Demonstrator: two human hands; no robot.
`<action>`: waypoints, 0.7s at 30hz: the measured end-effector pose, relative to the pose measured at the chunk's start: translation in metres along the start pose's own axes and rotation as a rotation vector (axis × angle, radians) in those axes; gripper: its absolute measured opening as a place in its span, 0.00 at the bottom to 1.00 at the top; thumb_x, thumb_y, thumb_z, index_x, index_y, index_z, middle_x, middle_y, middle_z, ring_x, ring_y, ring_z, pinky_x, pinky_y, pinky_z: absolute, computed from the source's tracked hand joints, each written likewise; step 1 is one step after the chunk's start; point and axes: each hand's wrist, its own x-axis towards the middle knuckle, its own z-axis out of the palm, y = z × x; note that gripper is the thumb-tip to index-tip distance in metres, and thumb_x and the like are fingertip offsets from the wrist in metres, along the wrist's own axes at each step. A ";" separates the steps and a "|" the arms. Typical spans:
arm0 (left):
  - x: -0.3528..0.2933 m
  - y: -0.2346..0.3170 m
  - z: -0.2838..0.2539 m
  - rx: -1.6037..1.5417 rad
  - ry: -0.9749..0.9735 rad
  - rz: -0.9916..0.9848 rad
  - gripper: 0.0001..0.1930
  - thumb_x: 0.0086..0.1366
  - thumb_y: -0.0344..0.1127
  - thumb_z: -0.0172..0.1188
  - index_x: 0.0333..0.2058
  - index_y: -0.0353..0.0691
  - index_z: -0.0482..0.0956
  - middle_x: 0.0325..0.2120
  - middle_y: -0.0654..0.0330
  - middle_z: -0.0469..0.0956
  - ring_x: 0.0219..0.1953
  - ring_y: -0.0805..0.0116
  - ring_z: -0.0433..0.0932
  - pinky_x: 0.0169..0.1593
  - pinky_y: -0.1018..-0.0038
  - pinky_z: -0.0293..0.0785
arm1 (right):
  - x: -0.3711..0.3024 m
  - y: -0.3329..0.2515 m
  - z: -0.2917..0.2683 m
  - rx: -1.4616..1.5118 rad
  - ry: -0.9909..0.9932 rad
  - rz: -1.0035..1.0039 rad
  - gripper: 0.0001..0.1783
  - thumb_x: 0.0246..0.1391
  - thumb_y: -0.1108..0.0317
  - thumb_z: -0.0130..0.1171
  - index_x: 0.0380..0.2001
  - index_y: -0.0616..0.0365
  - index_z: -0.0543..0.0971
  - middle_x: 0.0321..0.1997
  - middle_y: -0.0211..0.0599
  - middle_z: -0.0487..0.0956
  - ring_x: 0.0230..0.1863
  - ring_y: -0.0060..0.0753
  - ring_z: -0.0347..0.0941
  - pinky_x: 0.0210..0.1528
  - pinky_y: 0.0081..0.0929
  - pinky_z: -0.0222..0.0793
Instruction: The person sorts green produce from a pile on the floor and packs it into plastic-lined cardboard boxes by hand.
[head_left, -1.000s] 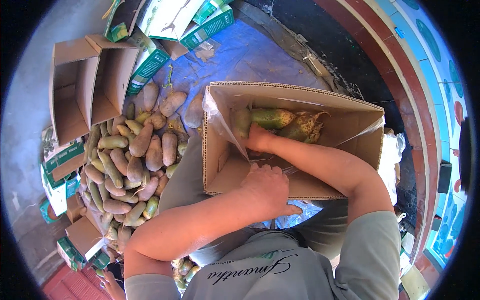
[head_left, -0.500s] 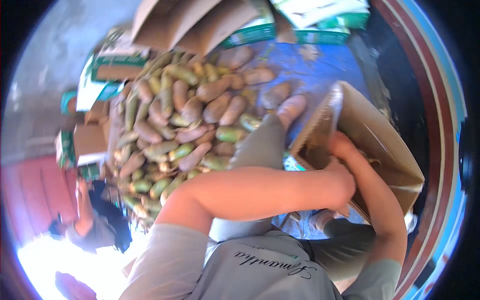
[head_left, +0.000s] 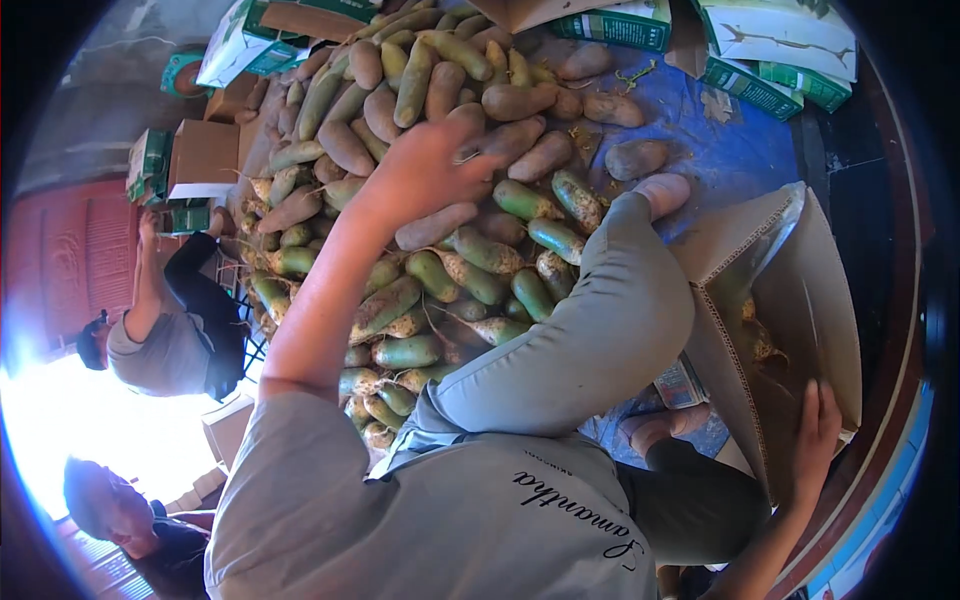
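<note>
brownish radish [head_left: 437, 226] near left hand [head_left: 422, 172], long axis lower-left to upper-right

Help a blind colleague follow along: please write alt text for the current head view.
A person's left hand is spread over a large heap of green and brownish root vegetables; the right hand is at the side wall of an open cardboard box. Two other people are at the left.

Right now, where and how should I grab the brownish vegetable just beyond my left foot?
Probably around the middle of the brownish vegetable, from above: its long body lies flat on the blue sheet, top uncovered, and your left foot crowds its near side.
</note>
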 end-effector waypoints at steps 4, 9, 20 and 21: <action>-0.073 -0.155 0.084 0.153 -0.275 -0.417 0.24 0.56 0.52 0.56 0.39 0.34 0.74 0.30 0.42 0.76 0.35 0.48 0.76 0.40 0.61 0.70 | -0.030 -0.025 -0.007 0.167 -0.168 0.134 0.14 0.60 0.65 0.46 0.32 0.70 0.69 0.27 0.32 0.67 0.29 0.21 0.58 0.34 0.16 0.57; -0.146 -0.154 0.120 0.130 -0.414 -0.690 0.25 0.53 0.51 0.57 0.43 0.37 0.72 0.40 0.44 0.74 0.43 0.52 0.74 0.46 0.60 0.69 | -0.045 -0.023 0.022 0.196 0.015 0.093 0.15 0.61 0.63 0.45 0.40 0.67 0.71 0.32 0.30 0.69 0.34 0.22 0.63 0.42 0.18 0.60; -0.120 -0.183 0.208 0.361 -0.409 -0.758 0.30 0.50 0.57 0.58 0.46 0.43 0.72 0.49 0.57 0.69 0.57 0.60 0.61 0.58 0.61 0.54 | -0.050 -0.009 0.044 0.105 0.142 -0.026 0.13 0.60 0.68 0.46 0.43 0.67 0.72 0.38 0.36 0.74 0.38 0.23 0.68 0.41 0.19 0.64; -0.110 -0.182 0.209 0.349 -0.479 -0.843 0.32 0.48 0.59 0.58 0.47 0.44 0.72 0.50 0.58 0.68 0.57 0.62 0.60 0.59 0.59 0.51 | -0.048 -0.010 0.045 0.051 0.166 -0.097 0.13 0.59 0.69 0.46 0.42 0.67 0.72 0.38 0.37 0.75 0.38 0.24 0.69 0.41 0.21 0.65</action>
